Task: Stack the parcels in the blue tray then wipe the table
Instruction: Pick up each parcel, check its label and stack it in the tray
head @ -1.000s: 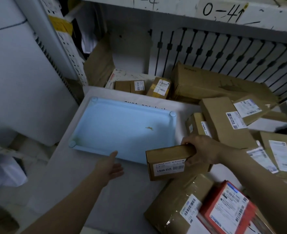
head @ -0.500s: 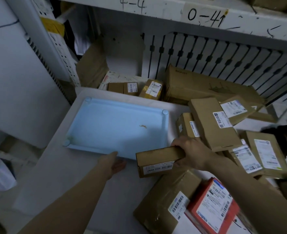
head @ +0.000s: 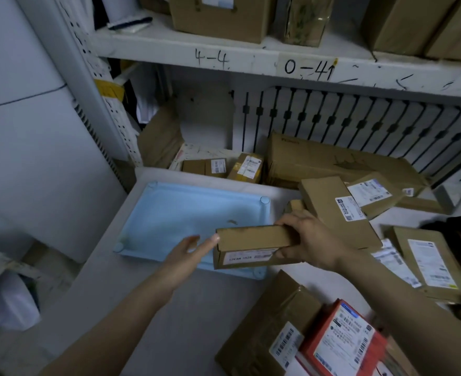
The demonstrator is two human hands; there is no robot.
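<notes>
Blue tray (head: 169,210) holding one scrap (head: 232,222), perhaps tape, right hand (head: 309,240) gripping cardboard parcel (head: 253,237), left hand (head: 188,253) straight-fingered, touching its end

dim, bluish light, soft shadows, wide-angle bending at the edges, motion blur lower right.

Shelf edge (head: 251,63): handwritten "4-4", right of it "0-41". White label (head: 247,257) on held parcel (head: 253,237): print blurred, unreadable. Other parcels (head: 332,210): labels too small to read
</notes>
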